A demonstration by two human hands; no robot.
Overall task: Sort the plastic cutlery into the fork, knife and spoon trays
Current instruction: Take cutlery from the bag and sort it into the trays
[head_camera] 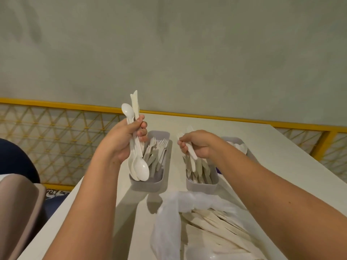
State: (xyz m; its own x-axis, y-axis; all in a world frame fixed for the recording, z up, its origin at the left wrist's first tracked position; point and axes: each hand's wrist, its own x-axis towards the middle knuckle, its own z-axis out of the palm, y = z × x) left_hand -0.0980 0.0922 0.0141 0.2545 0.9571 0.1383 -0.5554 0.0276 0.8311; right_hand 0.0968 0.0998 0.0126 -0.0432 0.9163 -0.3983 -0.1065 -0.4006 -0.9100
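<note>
Cutlery bundle [138, 162] clamped in L hand [123, 140] grip; R hand [200, 145] grip pinches a fork [194, 156].

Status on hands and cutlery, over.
Left hand grips white plastic spoons. Right hand holds white plastic fork over middle grey plastic tray. Nothing blocking.

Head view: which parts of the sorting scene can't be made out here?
Head view, far-right tray: mostly hidden behind the right hand and forearm; contents unclear.
Head view, piece in the right hand: fingers cover its middle; type uncertain.
Head view, bundle in the left hand: pieces overlap; count unreadable.
Head view, plastic bag of unsorted cutlery: cut off by the bottom edge.
</note>
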